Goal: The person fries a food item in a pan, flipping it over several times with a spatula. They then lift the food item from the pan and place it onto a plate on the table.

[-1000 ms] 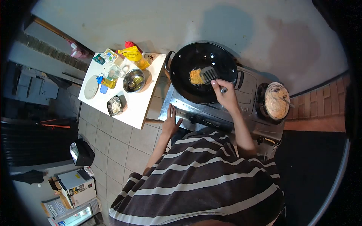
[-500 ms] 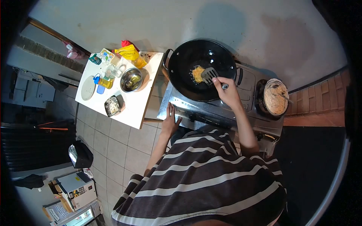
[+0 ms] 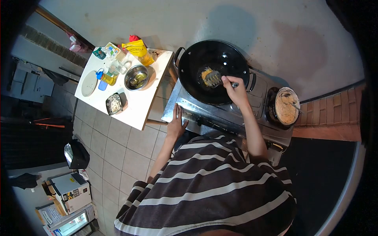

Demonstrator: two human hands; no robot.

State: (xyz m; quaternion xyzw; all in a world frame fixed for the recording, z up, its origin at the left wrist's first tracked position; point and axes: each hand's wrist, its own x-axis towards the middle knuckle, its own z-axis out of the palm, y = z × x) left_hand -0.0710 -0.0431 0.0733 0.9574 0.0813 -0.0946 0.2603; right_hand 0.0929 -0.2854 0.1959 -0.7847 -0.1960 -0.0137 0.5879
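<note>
My right hand [image 3: 235, 91] is closed around the handle of a slotted spatula [image 3: 214, 79]. The spatula's dark blade is over the right part of a small golden, frying piece of food [image 3: 205, 73] and hides some of it. The food lies in the bottom of a large black wok [image 3: 197, 55], which stands on the metal gas stove [image 3: 258, 100]. My left hand [image 3: 176, 122] rests on the stove's front left edge with its fingers stretched out, holding nothing.
Right of the wok, a pan of pale orange mixture [image 3: 286, 108] with a utensil in it sits on the other burner. The white table [image 3: 134, 114] at left bears a steel bowl [image 3: 136, 77], a dark dish of chopped food [image 3: 114, 104], a plate [image 3: 89, 83], an oil bottle [image 3: 107, 78] and a yellow pouch [image 3: 138, 50].
The spatula blade has shifted slightly left and tilted over the food. My right hand stays on its handle, and my left hand still rests on the stove edge. The view has shifted slightly.
</note>
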